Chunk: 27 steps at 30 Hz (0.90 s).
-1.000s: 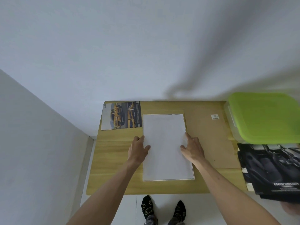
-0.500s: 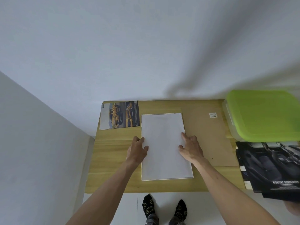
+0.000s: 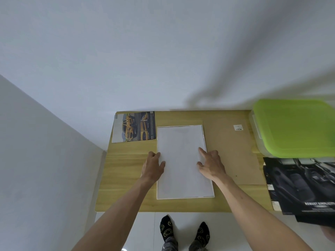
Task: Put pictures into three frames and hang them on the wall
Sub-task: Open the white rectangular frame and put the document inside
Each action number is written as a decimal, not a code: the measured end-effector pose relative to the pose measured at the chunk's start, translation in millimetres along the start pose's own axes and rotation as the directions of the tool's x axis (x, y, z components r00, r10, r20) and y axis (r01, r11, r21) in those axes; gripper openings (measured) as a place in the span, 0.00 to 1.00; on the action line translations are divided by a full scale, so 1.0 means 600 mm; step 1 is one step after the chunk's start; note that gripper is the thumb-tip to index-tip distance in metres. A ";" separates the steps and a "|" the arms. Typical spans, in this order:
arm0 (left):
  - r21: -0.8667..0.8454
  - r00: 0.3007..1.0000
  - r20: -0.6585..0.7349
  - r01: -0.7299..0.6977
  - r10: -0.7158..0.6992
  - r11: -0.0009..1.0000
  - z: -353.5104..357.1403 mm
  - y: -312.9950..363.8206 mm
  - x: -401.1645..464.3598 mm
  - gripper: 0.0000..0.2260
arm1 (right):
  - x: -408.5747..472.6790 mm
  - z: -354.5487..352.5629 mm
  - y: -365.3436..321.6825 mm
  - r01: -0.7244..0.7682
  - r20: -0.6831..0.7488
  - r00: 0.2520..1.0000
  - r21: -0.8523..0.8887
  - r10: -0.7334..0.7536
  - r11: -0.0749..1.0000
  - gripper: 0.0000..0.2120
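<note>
White sheet (image 3: 183, 160) lies face-down mid-surface (image 3: 126, 178), likely in frame. Left hand (image 3: 153, 165) and right hand (image 3: 211, 164) press its side edges, fingers spread flat, gripping nothing. Judged step: seating picture. Next: fit brown backing board (image 3: 230, 151).

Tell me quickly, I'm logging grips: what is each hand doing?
Left hand: open, fingers at the flat white rectangular sheet's left edge.
Right hand: open, fingertips resting on its right edge.
</note>
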<state>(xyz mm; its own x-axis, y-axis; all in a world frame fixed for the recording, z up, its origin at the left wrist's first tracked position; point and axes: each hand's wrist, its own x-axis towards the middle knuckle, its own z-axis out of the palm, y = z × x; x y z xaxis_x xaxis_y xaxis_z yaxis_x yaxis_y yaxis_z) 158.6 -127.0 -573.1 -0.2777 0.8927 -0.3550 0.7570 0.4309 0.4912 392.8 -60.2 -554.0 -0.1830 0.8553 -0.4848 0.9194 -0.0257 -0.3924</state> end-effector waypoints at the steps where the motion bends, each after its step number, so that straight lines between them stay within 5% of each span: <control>1: 0.002 1.000 -0.002 -0.001 0.001 1.000 0.000 0.000 0.000 0.23 | 0.000 0.001 0.000 0.004 0.005 1.000 -0.010 -0.004 1.000 0.28; 7: 0.013 1.000 -0.013 -0.010 0.010 1.000 -0.002 0.001 0.000 0.23 | -0.002 -0.001 -0.001 0.006 0.004 1.000 -0.024 -0.006 1.000 0.28; 11: 0.148 0.990 -0.078 -0.107 0.119 0.983 -0.008 0.010 0.004 0.27 | -0.003 -0.011 -0.008 0.058 -0.143 0.987 -0.135 -0.078 0.989 0.29; 17: 0.440 0.934 0.158 -0.356 0.319 0.824 0.020 -0.002 0.027 0.36 | 0.024 0.007 0.000 0.267 0.035 0.961 -0.385 -0.275 0.883 0.31; 22: 0.451 0.868 0.044 -0.460 0.495 0.765 0.052 -0.004 0.025 0.34 | 0.022 0.048 0.013 0.282 0.026 0.953 -0.440 -0.302 0.853 0.29; 27: 0.437 0.876 0.057 -0.453 0.479 0.777 0.078 -0.023 0.033 0.33 | 0.025 0.077 0.026 0.265 -0.032 0.952 -0.418 -0.305 0.869 0.28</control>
<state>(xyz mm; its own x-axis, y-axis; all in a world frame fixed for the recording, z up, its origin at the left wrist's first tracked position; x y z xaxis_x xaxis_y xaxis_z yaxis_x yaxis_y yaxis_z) 170.4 -121.6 -624.0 0.1526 0.9809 -0.1210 0.9726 -0.1273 0.1946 388.3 -71.5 -603.5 -0.4437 0.8384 -0.3166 0.8961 0.4203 -0.1429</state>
